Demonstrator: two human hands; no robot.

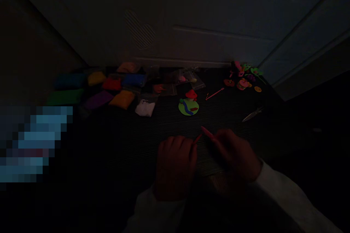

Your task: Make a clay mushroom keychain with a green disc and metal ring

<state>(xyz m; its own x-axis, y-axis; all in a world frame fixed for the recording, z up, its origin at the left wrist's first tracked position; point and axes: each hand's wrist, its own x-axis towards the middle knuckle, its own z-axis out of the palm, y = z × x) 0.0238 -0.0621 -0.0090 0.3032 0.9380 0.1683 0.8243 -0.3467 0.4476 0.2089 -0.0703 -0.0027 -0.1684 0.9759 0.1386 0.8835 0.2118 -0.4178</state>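
In dim light, my left hand is closed over the table with a thin reddish strip, perhaps clay, sticking out by the thumb. My right hand is wrapped around a pink modelling knife, its blade pointing up and left near the strip's tip. Whether blade and strip touch, I cannot tell. Beyond the hands lies a green clay disc bearing a blue wavy band, a small brown piece and a red-capped mushroom shape at its back edge.
Bags of coloured clay, including white, orange and green, line the back left. A pink stick tool and scissors lie to the right. Several small clay figures stand at the back right, before a pale panel.
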